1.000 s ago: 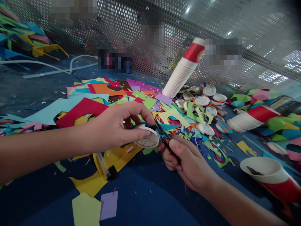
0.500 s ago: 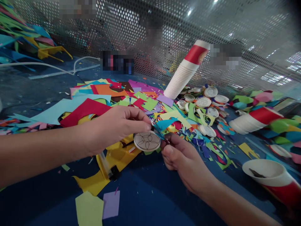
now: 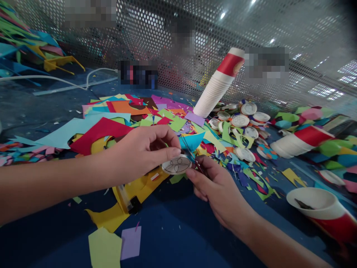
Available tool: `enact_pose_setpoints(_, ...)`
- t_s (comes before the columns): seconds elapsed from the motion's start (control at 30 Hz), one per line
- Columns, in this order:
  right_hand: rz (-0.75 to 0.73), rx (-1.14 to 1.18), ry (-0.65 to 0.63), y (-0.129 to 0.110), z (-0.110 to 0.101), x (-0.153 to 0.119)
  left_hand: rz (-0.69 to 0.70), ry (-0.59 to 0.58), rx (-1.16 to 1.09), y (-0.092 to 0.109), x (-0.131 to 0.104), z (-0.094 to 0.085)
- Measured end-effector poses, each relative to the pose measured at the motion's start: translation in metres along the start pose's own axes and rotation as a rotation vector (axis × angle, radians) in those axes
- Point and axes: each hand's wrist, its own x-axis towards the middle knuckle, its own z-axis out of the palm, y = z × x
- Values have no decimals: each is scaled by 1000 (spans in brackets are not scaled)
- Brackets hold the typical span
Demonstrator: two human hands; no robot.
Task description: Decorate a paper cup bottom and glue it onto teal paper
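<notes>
A round white disc with a drawn petal pattern (image 3: pixel 176 165) is between my hands. My left hand (image 3: pixel 150 147) pinches at the disc's upper left edge, its thumb over the rim. In my right hand (image 3: pixel 213 178) is a pair of small scissors (image 3: pixel 198 165), the blades pointing up and left beside a blue paper piece (image 3: pixel 192 142). The right thumb touches the disc's right rim. Just what the left fingertips hold behind the disc is partly hidden. Yellow paper (image 3: pixel 108 217) lies below the left wrist.
Colored scraps (image 3: pixel 111 108) spread behind my hands. A tall cup stack (image 3: pixel 214 89) leans at the back, with many patterned discs (image 3: pixel 240 120) beside it. At the right lie another cup stack (image 3: pixel 295 143) and an open cup (image 3: pixel 320 208). A perforated metal screen (image 3: pixel 156 41) stands behind.
The disc has shifted slightly right and tilted flatter. My right thumb has come up against its rim, and the blue paper by the scissors shows more fully.
</notes>
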Motion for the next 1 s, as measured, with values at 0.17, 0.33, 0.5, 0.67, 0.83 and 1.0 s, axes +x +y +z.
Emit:
enact_pose_setpoints(0.17,2,118,-85,-1,-3,0,137,57,98,-1,0,1)
enact_pose_setpoints(0.33,-37,92,-37,2,-4,-2,69,33,48,1,1,3)
enact_pose_setpoints(0.5,-88,-26,22,0,-1,-1,13,1,-19,1,-1,5)
enact_pose_setpoints(0.67,-52,-19,45,-4,3,-2,-16,31,-7,1,-3,6)
enact_pose_setpoints(0.83,-28,16,37,-6,5,-2,-37,50,1,1,-3,7)
enact_pose_setpoints(1.0,-1,20,33,-7,4,-1,-54,29,11,0,-3,6)
